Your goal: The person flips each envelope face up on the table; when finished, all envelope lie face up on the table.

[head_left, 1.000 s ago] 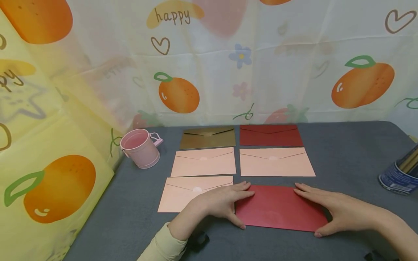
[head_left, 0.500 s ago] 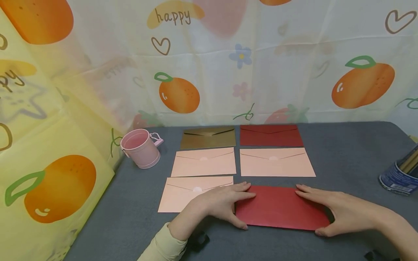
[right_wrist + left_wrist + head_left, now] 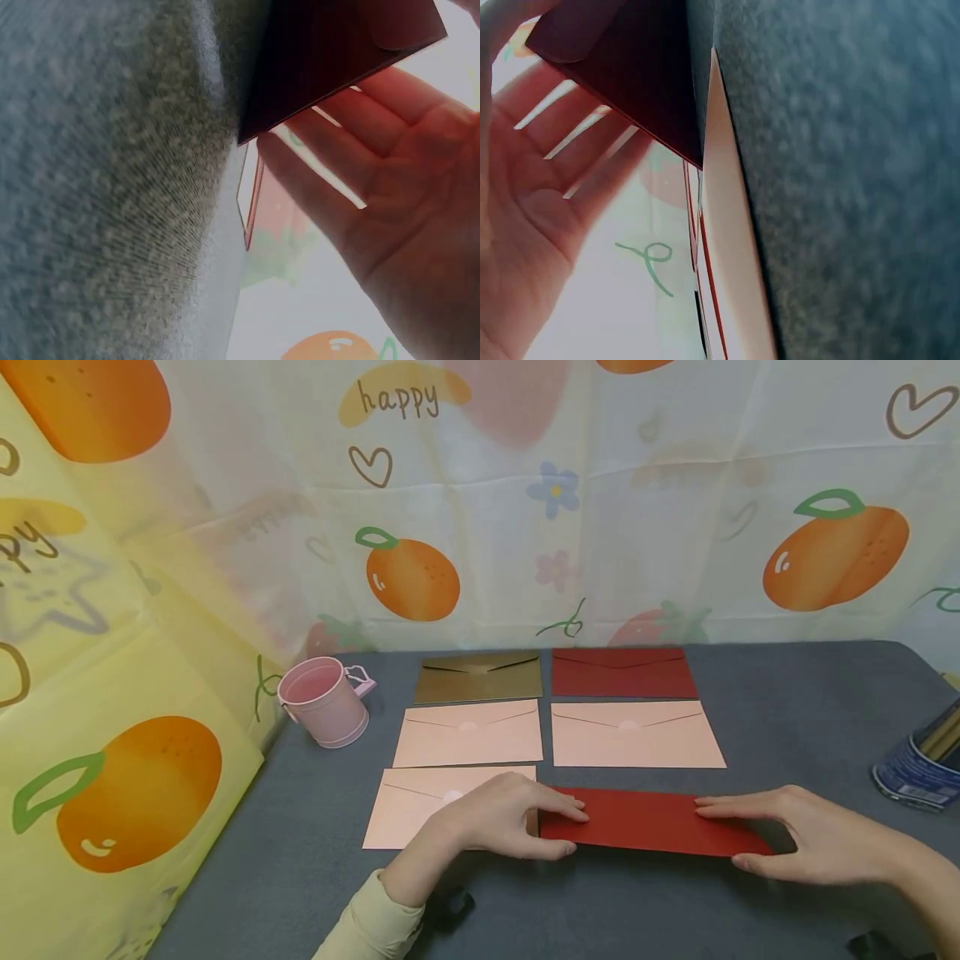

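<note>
A plain red envelope (image 3: 652,821) is tilted at the front of the table, its near edge raised while the far edge stays low at the tabletop. My left hand (image 3: 502,814) pinches its left end, fingers on the upper face and thumb at the near edge. At the other end my right hand (image 3: 817,835) pinches it the same way. Both wrist views show the dark underside of the envelope (image 3: 630,67), with a low corner by the table. Left of it lies a pink envelope (image 3: 408,814), partly covered by my left hand and wrist.
Behind lie two pink envelopes (image 3: 472,739), a gold envelope (image 3: 477,687) and another red envelope (image 3: 622,678), in rows. A pink bucket (image 3: 330,714) stands at the left, a blue holder (image 3: 915,768) with sticks at the right edge. A printed cloth (image 3: 652,552) hangs behind the table.
Both hands have lifted the near edge of the front red envelope, so it tilts up and looks narrower in the head view. The other envelopes have not moved.
</note>
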`<state>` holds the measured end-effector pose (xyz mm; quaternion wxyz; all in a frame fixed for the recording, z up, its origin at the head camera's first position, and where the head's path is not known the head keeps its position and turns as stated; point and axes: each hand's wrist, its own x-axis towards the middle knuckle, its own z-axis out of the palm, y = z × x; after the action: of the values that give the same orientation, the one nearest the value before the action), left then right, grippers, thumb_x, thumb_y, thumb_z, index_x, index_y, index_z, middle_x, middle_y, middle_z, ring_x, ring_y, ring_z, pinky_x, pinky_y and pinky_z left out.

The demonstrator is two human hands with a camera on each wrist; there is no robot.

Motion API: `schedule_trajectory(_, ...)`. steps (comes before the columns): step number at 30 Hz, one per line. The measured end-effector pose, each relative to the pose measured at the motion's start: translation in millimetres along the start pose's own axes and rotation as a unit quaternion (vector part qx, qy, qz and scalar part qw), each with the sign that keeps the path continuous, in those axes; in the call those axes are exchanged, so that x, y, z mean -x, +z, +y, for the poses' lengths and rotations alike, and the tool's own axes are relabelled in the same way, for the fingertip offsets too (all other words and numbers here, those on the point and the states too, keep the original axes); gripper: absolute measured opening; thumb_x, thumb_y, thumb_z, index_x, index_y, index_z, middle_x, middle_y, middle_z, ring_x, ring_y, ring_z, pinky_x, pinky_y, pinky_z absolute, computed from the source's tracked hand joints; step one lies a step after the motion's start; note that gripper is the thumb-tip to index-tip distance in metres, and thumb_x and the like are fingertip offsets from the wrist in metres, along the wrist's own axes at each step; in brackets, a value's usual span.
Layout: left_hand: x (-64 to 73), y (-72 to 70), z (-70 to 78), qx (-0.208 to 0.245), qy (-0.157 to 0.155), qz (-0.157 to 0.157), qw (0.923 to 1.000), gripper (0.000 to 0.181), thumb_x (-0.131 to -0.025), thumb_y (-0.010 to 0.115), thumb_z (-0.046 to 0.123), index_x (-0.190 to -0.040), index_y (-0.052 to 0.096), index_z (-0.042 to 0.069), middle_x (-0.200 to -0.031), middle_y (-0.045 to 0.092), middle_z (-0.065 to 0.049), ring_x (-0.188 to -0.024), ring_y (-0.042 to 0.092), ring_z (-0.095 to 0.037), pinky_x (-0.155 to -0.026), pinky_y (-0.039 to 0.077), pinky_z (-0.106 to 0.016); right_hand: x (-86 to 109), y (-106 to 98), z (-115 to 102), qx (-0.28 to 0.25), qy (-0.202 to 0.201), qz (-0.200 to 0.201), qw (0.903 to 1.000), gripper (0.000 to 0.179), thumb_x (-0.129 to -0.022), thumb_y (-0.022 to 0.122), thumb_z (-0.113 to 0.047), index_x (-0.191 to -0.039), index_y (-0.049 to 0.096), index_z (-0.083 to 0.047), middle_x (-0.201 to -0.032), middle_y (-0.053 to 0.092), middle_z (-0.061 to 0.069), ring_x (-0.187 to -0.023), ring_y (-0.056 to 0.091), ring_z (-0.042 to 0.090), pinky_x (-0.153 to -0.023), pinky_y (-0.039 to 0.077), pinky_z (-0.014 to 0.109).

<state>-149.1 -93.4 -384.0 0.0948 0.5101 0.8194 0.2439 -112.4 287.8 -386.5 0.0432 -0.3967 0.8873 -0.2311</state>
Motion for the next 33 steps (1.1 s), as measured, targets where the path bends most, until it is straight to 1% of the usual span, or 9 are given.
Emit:
schedule_trajectory(4, 1.0, -3.2, -1.9, 0.036, 0.019, 0.075, 0.9963, 0.026, -0.091, 0.070, 0.029, -0.114, 0.074, 0.019, -0.110, 0.070, 0.012, -0.069, 0.055, 0.012, -0.066, 0.042, -0.010, 1.3, -3.6, -0.5, -0.016, -0.007, 0.062, 0.9980, 0.041, -0.084, 0.078, -0.021, -0.122, 0.068, -0.031, -0.118, 0.067, -0.010, -0.103, 0.063, 0.002, -0.075, 0.051, 0.019)
schedule_trajectory(7, 0.3, -4.3, -4.1, 0.075, 0.029, 0.129, 0.9884, 0.020, -0.089, 0.073, 0.019, -0.108, 0.076, 0.013, -0.101, 0.073, 0.009, -0.081, 0.059, 0.008, -0.066, 0.043, -0.012, 0.6, -5.5, -0.7, -0.037, -0.010, 0.119, 0.9922, 0.038, -0.080, 0.080, -0.010, -0.112, 0.073, -0.029, -0.105, 0.071, -0.011, -0.090, 0.066, 0.001, -0.070, 0.047, 0.012)
schedule_trajectory(9, -0.6, -4.4, -5.6, 0.107, 0.031, 0.163, 0.9804, 0.018, -0.088, 0.074, 0.013, -0.105, 0.076, 0.010, -0.097, 0.074, 0.006, -0.080, 0.062, 0.005, -0.066, 0.047, -0.014, -0.6, -6.9, -0.7, -0.052, -0.010, 0.150, 0.9873, 0.038, -0.078, 0.079, -0.002, -0.108, 0.075, -0.025, -0.098, 0.073, -0.010, -0.082, 0.066, 0.001, -0.065, 0.046, 0.012)
schedule_trajectory(13, -2.8, -3.7, -8.3, 0.156, 0.008, 0.221, 0.9625, 0.016, -0.088, 0.073, 0.008, -0.103, 0.076, 0.008, -0.096, 0.074, 0.002, -0.087, 0.067, -0.001, -0.077, 0.054, -0.022, -3.2, -8.7, -0.5, -0.044, 0.010, 0.194, 0.9799, 0.038, -0.077, 0.076, 0.006, -0.104, 0.075, -0.021, -0.091, 0.073, -0.010, -0.075, 0.064, -0.001, -0.060, 0.045, 0.012)
schedule_trajectory(17, -7.1, -4.3, -9.6, 0.180, -0.029, 0.264, 0.9471, 0.015, -0.088, 0.073, 0.012, -0.103, 0.077, 0.008, -0.095, 0.074, 0.001, -0.084, 0.069, -0.007, -0.075, 0.056, -0.026, -5.4, -9.4, -3.4, -0.047, 0.077, 0.219, 0.9715, 0.028, -0.082, 0.075, 0.001, -0.100, 0.075, -0.021, -0.085, 0.072, -0.012, -0.068, 0.064, 0.003, -0.055, 0.044, 0.014)
schedule_trajectory(21, -12.2, -4.8, -8.7, 0.203, -0.093, 0.290, 0.9307, 0.015, -0.088, 0.074, 0.016, -0.101, 0.077, 0.011, -0.090, 0.074, 0.002, -0.079, 0.068, -0.009, -0.068, 0.055, -0.026, -9.4, -11.1, -6.0, -0.087, 0.163, 0.219, 0.9581, 0.012, -0.089, 0.073, -0.012, -0.099, 0.074, -0.019, -0.085, 0.071, -0.009, -0.065, 0.066, 0.009, -0.055, 0.046, 0.018)
schedule_trajectory(24, -15.2, -5.1, -8.1, 0.221, -0.143, 0.297, 0.9180, 0.014, -0.087, 0.075, 0.022, -0.099, 0.078, 0.015, -0.086, 0.074, 0.005, -0.076, 0.066, -0.008, -0.062, 0.052, -0.025, -11.9, -13.4, -4.7, -0.125, 0.210, 0.200, 0.9488, 0.011, -0.091, 0.070, -0.020, -0.101, 0.073, -0.014, -0.086, 0.072, -0.005, -0.069, 0.067, 0.010, -0.058, 0.049, 0.021)
schedule_trajectory(28, -18.6, -3.8, -10.3, 0.272, -0.192, 0.290, 0.8973, 0.014, -0.087, 0.076, 0.027, -0.098, 0.078, 0.018, -0.082, 0.072, 0.004, -0.069, 0.064, -0.011, -0.061, 0.054, -0.034, -14.3, -14.5, 0.4, -0.170, 0.239, 0.178, 0.9392, 0.020, -0.094, 0.067, -0.024, -0.104, 0.068, -0.007, -0.084, 0.072, 0.000, -0.074, 0.069, 0.013, -0.063, 0.054, 0.026)
schedule_trajectory(33, -22.7, 0.5, -14.3, 0.366, -0.231, 0.266, 0.8616, 0.020, -0.088, 0.074, 0.022, -0.104, 0.075, 0.011, -0.086, 0.072, -0.003, -0.074, 0.068, -0.015, -0.073, 0.058, -0.039, -16.9, -12.1, 11.6, -0.205, 0.262, 0.162, 0.9288, 0.028, -0.095, 0.066, -0.025, -0.109, 0.064, -0.001, -0.083, 0.069, 0.003, -0.074, 0.067, 0.014, -0.064, 0.056, 0.030)
